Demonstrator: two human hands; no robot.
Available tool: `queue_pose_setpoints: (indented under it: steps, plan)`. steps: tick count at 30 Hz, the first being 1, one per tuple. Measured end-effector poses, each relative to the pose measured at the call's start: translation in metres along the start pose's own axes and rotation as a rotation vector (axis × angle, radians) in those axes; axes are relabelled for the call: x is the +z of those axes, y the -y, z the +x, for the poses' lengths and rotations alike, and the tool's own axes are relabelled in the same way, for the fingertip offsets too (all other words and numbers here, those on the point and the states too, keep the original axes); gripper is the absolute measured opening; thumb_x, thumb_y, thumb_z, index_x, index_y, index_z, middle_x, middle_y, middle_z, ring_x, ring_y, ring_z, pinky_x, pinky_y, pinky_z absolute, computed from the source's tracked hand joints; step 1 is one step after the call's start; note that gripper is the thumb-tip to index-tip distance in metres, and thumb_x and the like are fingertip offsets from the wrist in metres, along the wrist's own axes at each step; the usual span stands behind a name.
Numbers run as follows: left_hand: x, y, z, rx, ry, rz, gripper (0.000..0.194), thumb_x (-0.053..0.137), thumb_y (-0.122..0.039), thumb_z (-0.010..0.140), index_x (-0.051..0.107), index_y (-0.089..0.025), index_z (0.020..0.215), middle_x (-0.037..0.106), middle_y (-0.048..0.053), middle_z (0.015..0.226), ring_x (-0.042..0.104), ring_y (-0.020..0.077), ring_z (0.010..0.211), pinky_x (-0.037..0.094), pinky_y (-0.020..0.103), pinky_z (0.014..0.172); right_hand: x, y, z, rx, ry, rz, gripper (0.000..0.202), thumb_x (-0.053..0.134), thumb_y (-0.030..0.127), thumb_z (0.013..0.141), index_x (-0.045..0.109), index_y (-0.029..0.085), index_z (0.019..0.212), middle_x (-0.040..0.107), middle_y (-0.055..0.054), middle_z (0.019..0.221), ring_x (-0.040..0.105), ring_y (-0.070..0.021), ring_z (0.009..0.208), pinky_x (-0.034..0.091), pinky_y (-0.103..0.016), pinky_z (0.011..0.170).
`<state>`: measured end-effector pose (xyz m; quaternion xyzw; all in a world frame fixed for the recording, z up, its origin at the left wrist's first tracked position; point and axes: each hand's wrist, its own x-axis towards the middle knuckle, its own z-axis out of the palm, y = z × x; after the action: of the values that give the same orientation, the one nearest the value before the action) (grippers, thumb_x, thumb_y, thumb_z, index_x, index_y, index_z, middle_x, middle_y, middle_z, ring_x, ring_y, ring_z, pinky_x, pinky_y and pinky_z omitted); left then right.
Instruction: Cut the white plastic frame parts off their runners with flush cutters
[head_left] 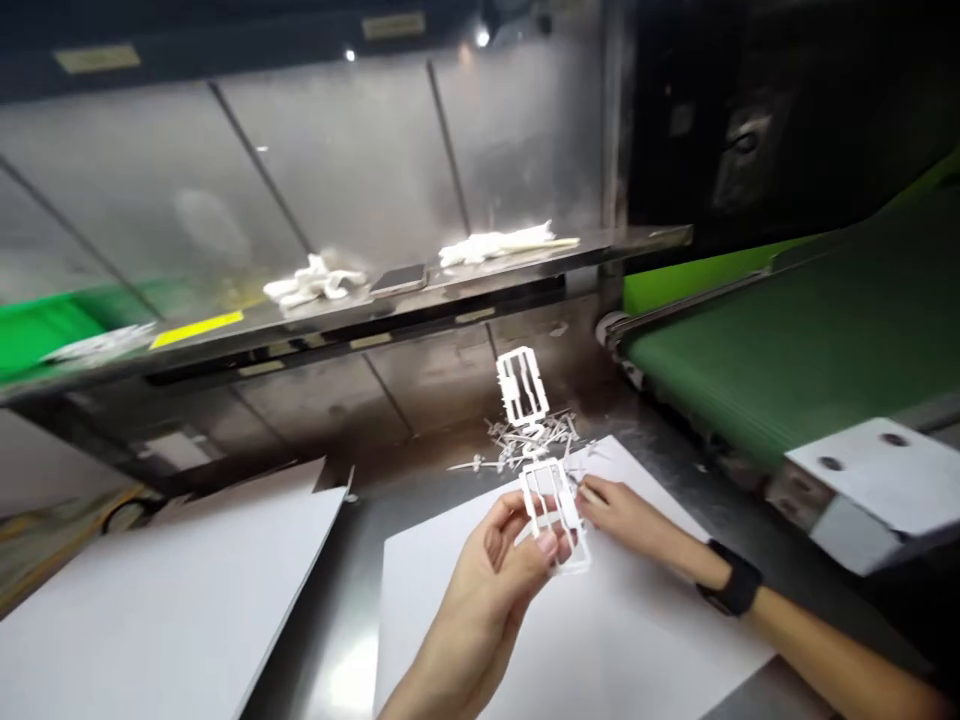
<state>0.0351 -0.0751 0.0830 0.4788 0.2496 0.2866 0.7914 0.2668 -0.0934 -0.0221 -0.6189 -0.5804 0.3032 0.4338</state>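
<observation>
My left hand (pixel 487 590) pinches a white plastic part (pixel 556 515) between thumb and fingers, above a white sheet (pixel 630 640). Slotted and rectangular, the part is joined at a narrow curved middle to a second slotted frame (pixel 523 385), which points away from me. My right hand (pixel 611 510), with a black watch (pixel 731 580) on its wrist, is just right of the part, over the sheet. Its fingers are closed together; whatever they grip is too small to tell. Behind both hands lies a pile of thin grey-white plastic pieces (pixel 495 460).
A stack of white sheets (pixel 172 590) lies at the left. Across the back runs a metal shelf (pixel 442 292) with white gloves (pixel 315 283), a phone (pixel 400 281) and a yellow strip (pixel 197 329). A green conveyor belt (pixel 810 330) and a white box-like fixture (pixel 885 480) stand at the right.
</observation>
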Motion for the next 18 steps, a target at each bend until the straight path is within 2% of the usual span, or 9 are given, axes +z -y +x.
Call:
queue_pose_setpoints:
  steps: [1, 4, 7, 10, 13, 18]
  plan:
    - [-0.009, 0.0, 0.001, 0.015, 0.004, 0.002, 0.04, 0.087, -0.032, 0.096, 0.072, -0.023, 0.132, 0.07, 0.011, 0.146, 0.071, 0.0241, 0.128, 0.054, 0.033, 0.113, 0.0, 0.006, -0.001, -0.028, 0.02, 0.059, 0.049, 0.058, 0.06, 0.118, 0.059, 0.019, 0.092, 0.056, -0.001, 0.077, 0.058, -0.0231, 0.072, 0.05, -0.034, 0.073]
    - [-0.034, 0.004, 0.012, 0.056, 0.057, -0.02, 0.041, 0.081, -0.028, 0.101, 0.062, -0.023, 0.136, 0.067, 0.013, 0.151, 0.068, 0.0264, 0.135, 0.052, 0.038, 0.116, -0.003, 0.03, -0.006, -0.113, 0.082, 0.218, 0.044, 0.048, 0.058, 0.123, 0.058, 0.02, 0.104, 0.058, -0.002, 0.085, 0.056, -0.0229, 0.078, 0.048, -0.034, 0.077]
    - [-0.051, 0.012, 0.024, 0.056, 0.09, -0.02, 0.047, 0.075, -0.027, 0.106, 0.054, -0.023, 0.147, 0.065, 0.016, 0.154, 0.069, 0.0278, 0.135, 0.052, 0.04, 0.116, -0.001, 0.045, -0.011, -0.147, 0.082, 0.295, 0.037, 0.05, 0.053, 0.126, 0.061, 0.021, 0.112, 0.057, -0.001, 0.088, 0.055, -0.0229, 0.083, 0.047, -0.034, 0.081]
    - [-0.06, 0.019, 0.028, 0.036, 0.056, -0.016, 0.049, 0.074, -0.027, 0.107, 0.054, -0.023, 0.152, 0.064, 0.017, 0.157, 0.067, 0.0298, 0.138, 0.053, 0.039, 0.114, 0.008, 0.038, -0.015, -0.118, 0.063, 0.327, 0.029, 0.055, 0.048, 0.126, 0.064, 0.023, 0.115, 0.057, -0.001, 0.091, 0.054, -0.0224, 0.085, 0.044, -0.032, 0.082]
    - [-0.063, 0.026, 0.029, 0.005, 0.034, -0.043, 0.049, 0.072, -0.027, 0.107, 0.058, -0.023, 0.154, 0.063, 0.016, 0.158, 0.065, 0.0328, 0.141, 0.055, 0.041, 0.113, 0.015, 0.026, -0.019, -0.044, 0.112, 0.359, 0.023, 0.063, 0.046, 0.125, 0.067, 0.024, 0.12, 0.06, -0.001, 0.095, 0.056, -0.0216, 0.086, 0.044, -0.031, 0.081]
    - [-0.065, 0.038, 0.036, -0.049, -0.024, -0.095, 0.049, 0.072, -0.031, 0.108, 0.06, -0.025, 0.155, 0.065, 0.013, 0.156, 0.066, 0.0324, 0.141, 0.054, 0.041, 0.114, 0.016, 0.021, -0.016, 0.023, 0.139, 0.416, 0.025, 0.064, 0.049, 0.124, 0.067, 0.025, 0.117, 0.061, -0.001, 0.092, 0.056, -0.0225, 0.086, 0.044, -0.031, 0.081]
